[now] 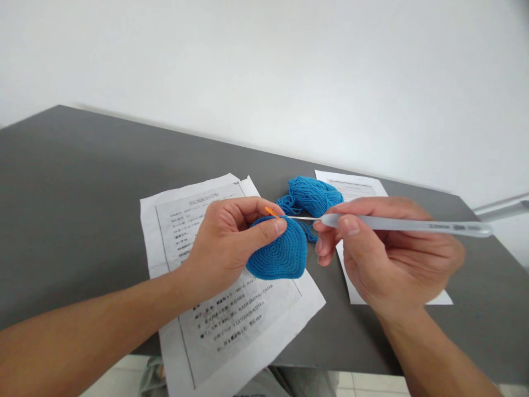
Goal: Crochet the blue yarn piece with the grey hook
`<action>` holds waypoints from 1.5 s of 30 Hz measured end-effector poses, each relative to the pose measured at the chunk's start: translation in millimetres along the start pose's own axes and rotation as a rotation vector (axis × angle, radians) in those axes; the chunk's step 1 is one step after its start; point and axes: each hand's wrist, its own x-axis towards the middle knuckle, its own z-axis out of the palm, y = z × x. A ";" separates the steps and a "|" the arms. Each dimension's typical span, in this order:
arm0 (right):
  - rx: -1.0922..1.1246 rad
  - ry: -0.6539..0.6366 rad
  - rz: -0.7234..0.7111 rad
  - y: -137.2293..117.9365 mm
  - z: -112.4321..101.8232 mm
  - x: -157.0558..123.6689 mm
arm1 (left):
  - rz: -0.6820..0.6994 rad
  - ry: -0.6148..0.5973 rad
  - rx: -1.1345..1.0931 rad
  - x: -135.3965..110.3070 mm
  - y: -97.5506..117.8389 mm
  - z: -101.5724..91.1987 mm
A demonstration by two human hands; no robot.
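Note:
A round blue crochet piece [278, 252] with spiral stitch rows is pinched at its upper left edge by the thumb and fingers of my left hand [231, 234]. An orange stitch marker [271, 212] sits at that edge, beside my left thumb. In my right hand [388, 248] lies a crochet hook [397, 223] with a pale translucent handle. Its thin metal shaft reaches left to the top edge of the blue piece; the hook's tip is hidden by my left fingers. Blue yarn hangs behind, between the two hands.
Behind my hands a blue yarn skein [316, 195] rests on the dark grey table [103, 220]. A creased printed sheet [248, 347] lies under my left arm and overhangs the front edge. Another printed sheet [351, 187] is partly under my right hand. A white wall [264, 77] stands beyond the table.

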 end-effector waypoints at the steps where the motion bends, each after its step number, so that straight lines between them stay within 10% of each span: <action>1: 0.002 -0.005 -0.004 0.7 -0.3 -0.4 | 0.004 0.000 0.008 0.1 0.0 -0.1; 13: 0.009 0.002 -0.065 23.4 6.6 -10.0 | 0.156 0.032 0.051 -2.3 6.9 11.0; 26: 0.341 0.098 0.416 16.2 17.0 -13.8 | 0.204 0.054 0.140 -4.9 5.5 13.2; 45: 0.333 0.036 0.278 21.3 13.4 -13.2 | 0.146 0.026 0.076 -6.1 9.5 14.8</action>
